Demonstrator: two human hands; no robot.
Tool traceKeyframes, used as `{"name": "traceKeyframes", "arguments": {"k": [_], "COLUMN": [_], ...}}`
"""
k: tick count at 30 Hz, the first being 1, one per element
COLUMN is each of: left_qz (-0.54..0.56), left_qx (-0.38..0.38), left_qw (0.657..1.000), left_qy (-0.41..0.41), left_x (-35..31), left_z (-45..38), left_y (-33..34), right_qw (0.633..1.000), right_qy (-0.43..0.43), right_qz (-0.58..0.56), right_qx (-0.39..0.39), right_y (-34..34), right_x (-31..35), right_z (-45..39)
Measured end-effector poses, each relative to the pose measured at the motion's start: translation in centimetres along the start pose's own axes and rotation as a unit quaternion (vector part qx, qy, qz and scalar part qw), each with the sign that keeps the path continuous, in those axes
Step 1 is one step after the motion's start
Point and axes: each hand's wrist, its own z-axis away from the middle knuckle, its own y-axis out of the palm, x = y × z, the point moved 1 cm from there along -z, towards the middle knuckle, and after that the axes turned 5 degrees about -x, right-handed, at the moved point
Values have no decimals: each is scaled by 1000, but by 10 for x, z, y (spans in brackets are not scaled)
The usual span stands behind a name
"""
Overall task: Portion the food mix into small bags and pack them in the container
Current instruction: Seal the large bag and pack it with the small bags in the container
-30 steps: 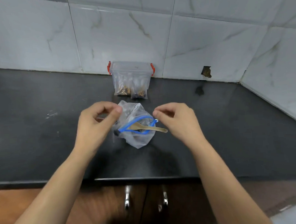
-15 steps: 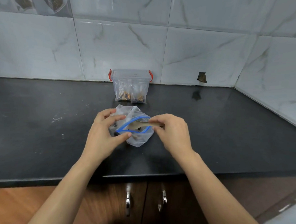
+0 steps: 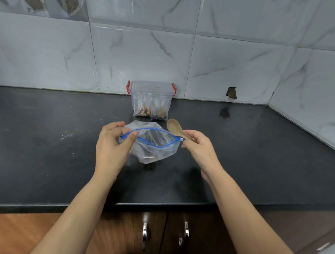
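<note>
A clear zip bag (image 3: pixel 154 148) with a blue zipper rim sits on the black counter (image 3: pixel 49 150), its mouth open and dark food mix inside. My left hand (image 3: pixel 114 145) pinches the left end of the blue rim. My right hand (image 3: pixel 198 146) grips the handle of a wooden spoon (image 3: pixel 174 127), whose bowl is lifted out of the bag, just right of its mouth. Behind the bag, against the wall, stands a clear plastic container (image 3: pixel 151 98) with red clips, holding small filled bags.
White marble tiles (image 3: pixel 160 51) back the counter, with a small broken hole (image 3: pixel 231 93) at the right. The counter's front edge runs above wooden cabinet doors with metal handles (image 3: pixel 145 234). A side wall closes the right corner.
My right hand took the spoon by its handle and drew it out of the bag to the right. My left hand shifted to pinch the blue rim, and the bag's mouth widened.
</note>
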Motion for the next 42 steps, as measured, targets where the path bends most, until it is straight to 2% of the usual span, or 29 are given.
{"name": "traceKeyframes", "arguments": {"k": [6,8,10,12,13,14,16,19,21,23,25,27,29,32,37,39,41,42], "left_qz": [173,168,188,201,174,134,69,33,-24,-35,44,111,157,228,303,251,208,205], "left_qx": [-17,-8,62,184,232,263,251,186,175,214,288,347,367,338,328,296,178,106], "left_qw": [980,981,977,962,957,955,964,982,984,976,953,919,900,889,858,892,943,956], "left_qy": [-102,-99,-74,-20,8,34,49,-1,2,-7,-84,-151,-172,-210,-255,-230,-189,-180], "left_x": [-4,-8,-11,-10,-8,-6,1,7,7,7,3,-2,-5,-6,-11,-17,-21,-23], "left_z": [-13,-16,-16,-15,-14,-13,-13,-17,-18,-19,-17,-15,-15,-16,-13,-14,-21,-26], "left_y": [0,-1,-6,-9,-8,-5,4,10,7,3,-5,-12,-13,-8,-2,2,10,13], "right_qw": [998,999,999,999,997,992,981,977,980,980,978,977,973,985,989,990,991,990], "right_qy": [44,3,-32,5,33,57,85,72,43,20,-16,-38,-29,-23,9,10,0,-10], "right_qz": [-20,14,22,-35,-76,-116,-175,-199,-191,-188,-186,-195,-222,-164,-133,-110,-100,-97], "right_qx": [49,47,30,3,-1,-2,6,4,-30,-71,-95,-83,-54,-42,69,86,92,100], "right_y": [7,7,7,8,9,11,15,17,12,5,1,3,8,11,14,17,17,16], "right_x": [3,10,19,31,34,39,45,50,55,61,69,71,63,36,6,1,2,2], "right_z": [-7,-10,-12,-15,-18,-18,-20,-23,-26,-33,-38,-40,-41,-39,-19,-15,-14,-15]}}
